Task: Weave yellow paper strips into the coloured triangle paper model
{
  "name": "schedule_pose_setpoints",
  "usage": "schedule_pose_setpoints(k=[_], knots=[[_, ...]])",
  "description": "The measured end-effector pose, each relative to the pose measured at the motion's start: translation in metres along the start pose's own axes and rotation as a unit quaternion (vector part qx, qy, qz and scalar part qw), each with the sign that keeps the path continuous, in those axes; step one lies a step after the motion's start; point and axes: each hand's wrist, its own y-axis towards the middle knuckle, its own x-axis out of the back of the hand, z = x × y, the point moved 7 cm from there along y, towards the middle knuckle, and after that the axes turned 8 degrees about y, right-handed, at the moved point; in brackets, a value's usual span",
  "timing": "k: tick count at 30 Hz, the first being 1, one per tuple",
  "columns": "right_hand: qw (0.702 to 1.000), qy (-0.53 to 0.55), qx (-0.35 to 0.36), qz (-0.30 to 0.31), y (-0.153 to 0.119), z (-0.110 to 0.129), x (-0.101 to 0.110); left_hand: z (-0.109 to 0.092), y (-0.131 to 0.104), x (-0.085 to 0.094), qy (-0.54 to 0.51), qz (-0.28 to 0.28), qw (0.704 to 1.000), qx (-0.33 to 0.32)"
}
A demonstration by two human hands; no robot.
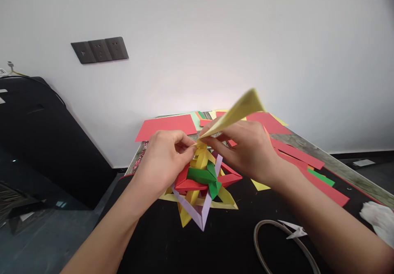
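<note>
"So, what is seen first, from the largest down?"

"A pale wall [197,52] is seen behind the table [308,148], on which a black mat [147,241] is laid. Red sheets [168,126] are spread towards the wall."

"And where is the folded-paper model [200,179] found?"

"Over the mat, between the two hands. It is built of red, yellow, green and lilac folds, with points turned outwards."

"How is it likely to be felt in the hand?"

"As very light, probably: firm along the doubled folds, yet easily crushed or pulled apart at the joints. It is best supported low, around the thick folds, and not squeezed by its thin points."

"Are the hands closed?"

"Both are. By the right hand [249,146] a long yellow strip [237,111] is pinched near its lower end, its free end raised and blurred. It looks springy and creasable, so it is best taken close to the fold."

"And the left hand [161,157]?"

"A small yellow edge [195,144] is pinched there, at the model's top. Whether it belongs to the strip cannot be told."
</note>
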Motion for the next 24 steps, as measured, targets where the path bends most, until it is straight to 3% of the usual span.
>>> schedule_pose_setpoints(k=[13, 24], knots=[[0.987, 0.128, -0.092, 0.018, 0.0017, -0.0095, 0.0011, 0.0000, -0.0009, -0.0016, -0.005, 0.007, 1.000, 0.019], [0.992, 0.103, -0.068, 0.017, 0.0036, -0.0057, 0.0046, -0.0015, -0.0005, 0.0015, -0.018, -0.009, 1.000, 0.014]])
